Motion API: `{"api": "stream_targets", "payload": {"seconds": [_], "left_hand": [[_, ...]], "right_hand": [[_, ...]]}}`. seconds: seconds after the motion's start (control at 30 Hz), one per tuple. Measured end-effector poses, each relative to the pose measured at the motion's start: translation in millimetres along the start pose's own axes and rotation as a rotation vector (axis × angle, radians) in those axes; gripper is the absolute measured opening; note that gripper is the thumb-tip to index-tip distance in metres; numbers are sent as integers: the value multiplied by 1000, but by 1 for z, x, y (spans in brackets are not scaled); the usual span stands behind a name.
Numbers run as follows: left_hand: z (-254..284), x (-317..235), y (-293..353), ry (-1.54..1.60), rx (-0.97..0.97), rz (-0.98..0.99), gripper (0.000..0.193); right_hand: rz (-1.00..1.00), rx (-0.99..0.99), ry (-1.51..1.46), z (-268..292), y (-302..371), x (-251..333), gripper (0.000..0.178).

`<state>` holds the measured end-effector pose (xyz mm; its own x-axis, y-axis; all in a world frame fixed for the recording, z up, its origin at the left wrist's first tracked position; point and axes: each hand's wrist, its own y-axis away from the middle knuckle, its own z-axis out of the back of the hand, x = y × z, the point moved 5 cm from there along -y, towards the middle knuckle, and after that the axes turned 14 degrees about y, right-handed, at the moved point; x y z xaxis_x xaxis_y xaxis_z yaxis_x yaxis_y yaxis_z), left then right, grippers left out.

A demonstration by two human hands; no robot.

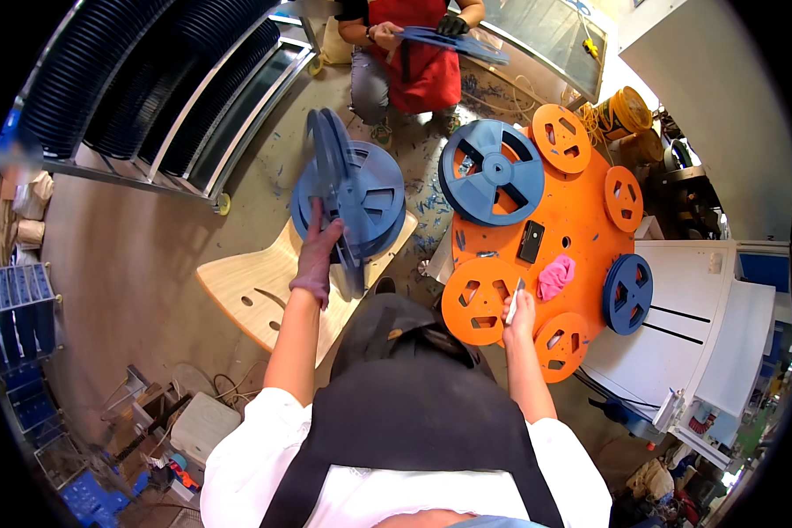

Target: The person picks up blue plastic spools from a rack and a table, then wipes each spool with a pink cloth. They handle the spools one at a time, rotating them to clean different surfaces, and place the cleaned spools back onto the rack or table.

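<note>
Gloved in dull purple, my left hand [317, 257] is closed on a blue plastic reel [331, 163], which stands on edge and is smeared by motion. Right behind it, several blue reels [384, 180] lie stacked on a plywood chair seat [229, 271]. My bare right hand [521, 321] grips a small pale tool [514, 297], seemingly a trimming knife; its tip is hard to make out. That hand is over the edge of an orange slotted disc [465, 304] on the orange round table [590, 238]. Another blue reel [473, 185] lies flat at the table's far left.
More orange discs [561, 123], a dark blue reel [627, 304], a black phone-like object [530, 242] and a pink cloth [555, 278] are on the table. Opposite, a co-worker in a red apron [424, 75] holds a blue reel. Wheeled racks [185, 132] of dark reels stand left.
</note>
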<state>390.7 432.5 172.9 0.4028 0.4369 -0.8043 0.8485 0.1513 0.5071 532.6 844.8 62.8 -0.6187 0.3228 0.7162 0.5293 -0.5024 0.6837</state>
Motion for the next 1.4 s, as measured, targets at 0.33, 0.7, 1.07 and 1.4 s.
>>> {"api": "stream_targets", "payload": {"seconds": [0.33, 0.7, 1.07, 1.4], "left_hand": [[60, 153, -208, -1044, -447, 25, 91], [64, 195, -200, -1261, -474, 109, 101], [48, 184, -134, -1046, -446, -181, 95], [-134, 107, -73, -1048, 75, -485, 85]], "right_hand": [[111, 18, 517, -43, -101, -32, 9], [501, -446, 542, -78, -177, 31, 32], [-19, -308, -69, -69, -249, 1, 27], [442, -37, -112, -62, -111, 135, 18]]}}
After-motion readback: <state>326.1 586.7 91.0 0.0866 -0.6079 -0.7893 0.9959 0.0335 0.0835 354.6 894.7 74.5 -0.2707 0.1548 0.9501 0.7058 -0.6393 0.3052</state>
